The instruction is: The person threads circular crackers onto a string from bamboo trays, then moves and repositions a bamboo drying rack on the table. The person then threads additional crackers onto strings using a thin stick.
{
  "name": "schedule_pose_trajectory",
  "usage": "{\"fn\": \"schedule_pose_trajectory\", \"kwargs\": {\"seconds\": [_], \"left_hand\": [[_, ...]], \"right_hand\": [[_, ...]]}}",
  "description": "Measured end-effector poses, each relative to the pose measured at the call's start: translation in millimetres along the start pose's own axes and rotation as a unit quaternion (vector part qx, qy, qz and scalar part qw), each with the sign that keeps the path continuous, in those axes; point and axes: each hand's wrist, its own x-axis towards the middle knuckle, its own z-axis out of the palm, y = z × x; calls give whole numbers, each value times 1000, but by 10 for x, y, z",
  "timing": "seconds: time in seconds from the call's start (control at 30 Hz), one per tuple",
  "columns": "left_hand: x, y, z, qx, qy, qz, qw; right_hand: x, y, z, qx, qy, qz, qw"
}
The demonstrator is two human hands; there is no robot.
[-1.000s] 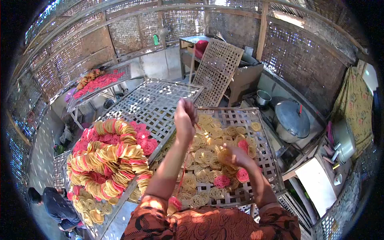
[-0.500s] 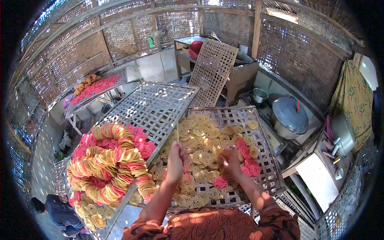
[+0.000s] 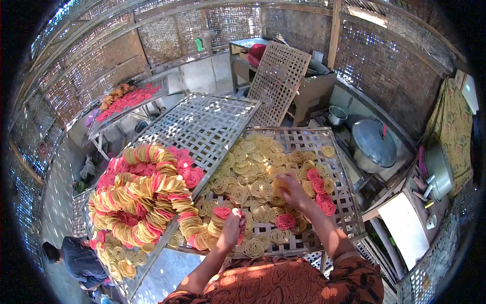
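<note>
A long string of round lacy crackers (image 3: 147,180), yellow with pink bands, lies coiled on the left and trails toward me. At its near end my left hand (image 3: 232,230) is closed on the string, beside a pink cracker (image 3: 221,212). My right hand (image 3: 292,190) has its fingers closed round a yellow cracker (image 3: 277,186), partly hidden by the fingers. Both hands are over a woven bamboo tray (image 3: 349,202) spread with loose yellow crackers (image 3: 248,167). A few pink crackers (image 3: 317,183) lie right of my right hand.
Another lattice tray (image 3: 197,121) slants away at the left. Behind stands an upright lattice panel (image 3: 280,81). On the right are a large lidded pot (image 3: 373,144) and a small pot (image 3: 337,115). A person in dark clothing (image 3: 83,261) is low at the left.
My left hand has come down toward me, and the string's end now reaches it. The thin strip that stood above it no longer shows clearly. My right hand stays over the tray, holding a cracker.
</note>
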Motion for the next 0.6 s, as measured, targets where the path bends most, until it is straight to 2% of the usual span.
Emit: {"fn": "schedule_pose_trajectory", "kwargs": {"seconds": [0.07,0.17,0.27,0.3,0.33,0.37,0.4,0.5,0.6], "left_hand": [[-32,-61,-14,18,12,10,1000],[-3,-87,-20,78,11,18,997],[-5,-191,-52,110,-35,9,993],[31,-187,-64,112,-54,13,992],[24,-144,-72,129,-75,5,989],[2,-107,-31,147,-73,-5,986],[-26,-64,20,165,-70,-15,984],[-57,-34,51,209,-81,-38,974],[-72,26,100,257,-97,-32,961]], "right_hand": [[-119,90,233,39,17,-31,999],[-143,21,150,25,5,-19,1000],[-51,136,223,136,99,7,986],[-37,161,190,302,107,82,944],[-36,-72,33,458,110,157,868],[-43,-197,-61,598,109,228,760],[-35,-15,-55,627,79,275,725],[-64,-79,-222,719,53,281,633],[-131,-26,-264,645,64,240,723]]}}
